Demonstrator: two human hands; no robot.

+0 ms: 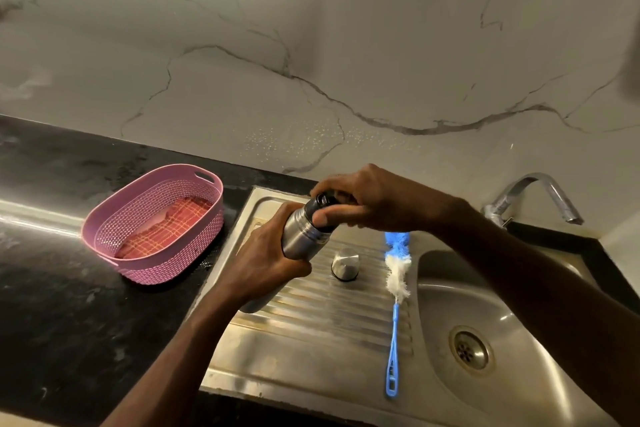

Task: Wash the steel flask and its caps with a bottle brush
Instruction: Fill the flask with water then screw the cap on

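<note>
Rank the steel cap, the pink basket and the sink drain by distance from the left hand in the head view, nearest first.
From the left hand:
1. Steel cap, just to its right on the drainboard.
2. Pink basket, to its left on the counter.
3. Sink drain, far right in the basin.

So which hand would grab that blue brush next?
Probably the right hand: the bottle brush lies on the drainboard on its side, and the left hand is wrapped around the flask, steadying it.

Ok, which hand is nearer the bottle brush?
Right. The right hand grips the flask's black inner cap just above-left of the bottle brush; the left hand holds the flask farther left.
</note>
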